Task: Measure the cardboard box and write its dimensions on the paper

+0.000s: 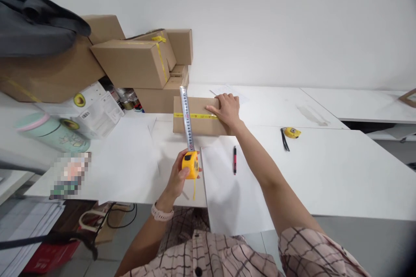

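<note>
My left hand [180,173] is wrapped round a yellow tape measure [193,165] just above the table's front part. Its metal blade [186,121] is pulled out and runs away from me, over the left part of a small cardboard box [201,125]. A strip of yellow tape [201,116] crosses the box lengthwise. On the box's right end rests my right hand [228,110], thumb and fingers spread apart over the top and far edge. Whether the blade touches the box I cannot tell.
White paper [234,207] with a red and black pen [235,160] lies in front of the box. Farther right is a second yellow tape measure [292,133] with a black strap. Stacked cardboard boxes [130,62] and a mint-green bottle [53,132] stand at the left.
</note>
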